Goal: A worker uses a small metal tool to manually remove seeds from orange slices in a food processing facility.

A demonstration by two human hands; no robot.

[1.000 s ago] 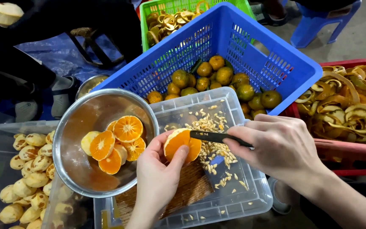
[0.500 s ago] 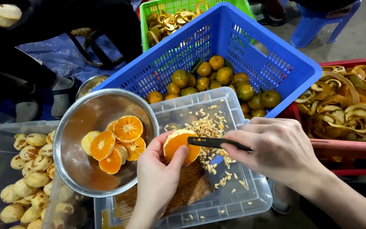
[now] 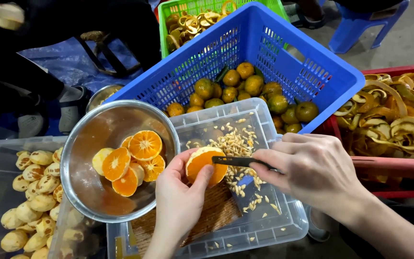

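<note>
My left hand (image 3: 180, 199) holds a peeled orange half (image 3: 202, 162) over a clear plastic tub (image 3: 283, 225) that has several pale seeds (image 3: 235, 144) scattered in it. In my right hand (image 3: 312, 168) is a thin black tool (image 3: 235, 161), its tip resting on the cut face of the half. To the left, a steel bowl (image 3: 92, 144) contains several cut orange halves (image 3: 130, 163).
A blue crate (image 3: 312, 62) of whole green-orange citrus (image 3: 245, 88) stands behind the tub. A red crate (image 3: 394, 168) of peels (image 3: 398, 120) is at right, a green basket (image 3: 188, 9) of peels behind. A clear tub of peeled fruit (image 3: 29, 196) sits at left. A person in dark clothes (image 3: 49, 29) is at top left.
The black tool has slid leftward across the orange half, and my right hand has dropped slightly. My left hand has turned the half a little.
</note>
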